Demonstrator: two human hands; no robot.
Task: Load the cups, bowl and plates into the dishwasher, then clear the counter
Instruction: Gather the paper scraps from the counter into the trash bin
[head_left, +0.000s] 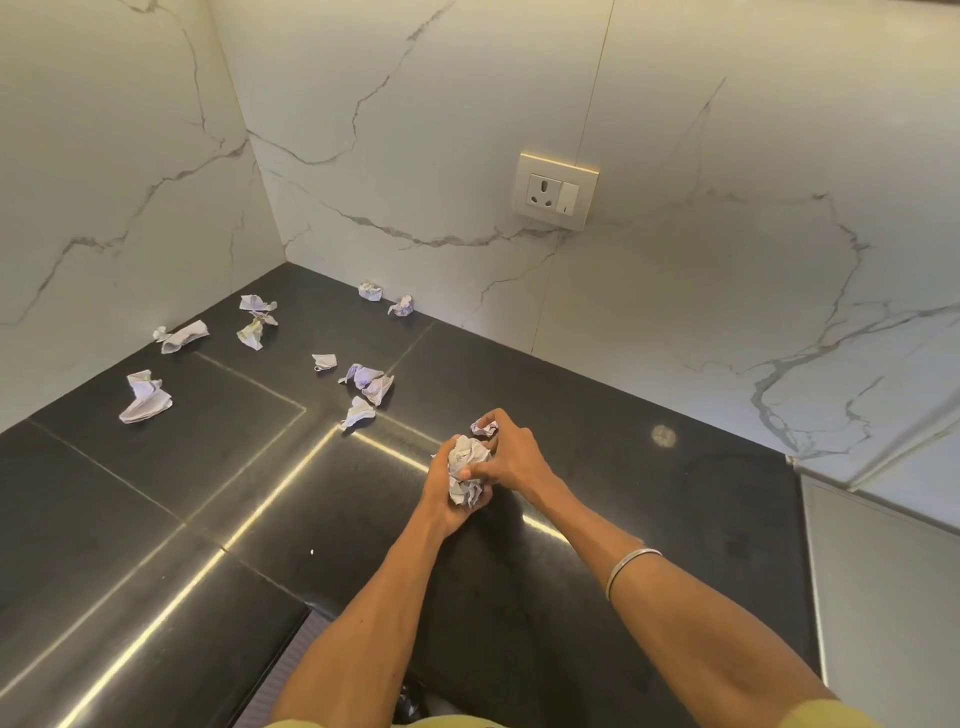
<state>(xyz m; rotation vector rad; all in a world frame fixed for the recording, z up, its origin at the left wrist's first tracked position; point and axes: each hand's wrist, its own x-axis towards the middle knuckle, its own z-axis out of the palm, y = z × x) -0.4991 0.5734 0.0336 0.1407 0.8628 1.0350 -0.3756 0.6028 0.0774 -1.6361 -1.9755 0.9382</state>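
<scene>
Over the middle of the black stone counter (156, 493), my left hand (441, 499) cups a wad of crumpled white paper (465, 462). My right hand (511, 452) presses its thumb against that wad while its fingertips pinch a small paper scrap (484, 428). Several more crumpled paper scraps lie loose on the counter: one at the left (144, 397), one near the left wall (182, 335), a cluster in the middle (370, 382), and two by the back wall (387, 299). No cups, bowl, plates or dishwasher show in this view.
Marble walls meet in a corner behind the counter, with a wall socket (555, 191) on the back wall. A pale ledge (883, 467) borders the counter at the right. The counter's front edge has a notch (306, 618) near my left forearm.
</scene>
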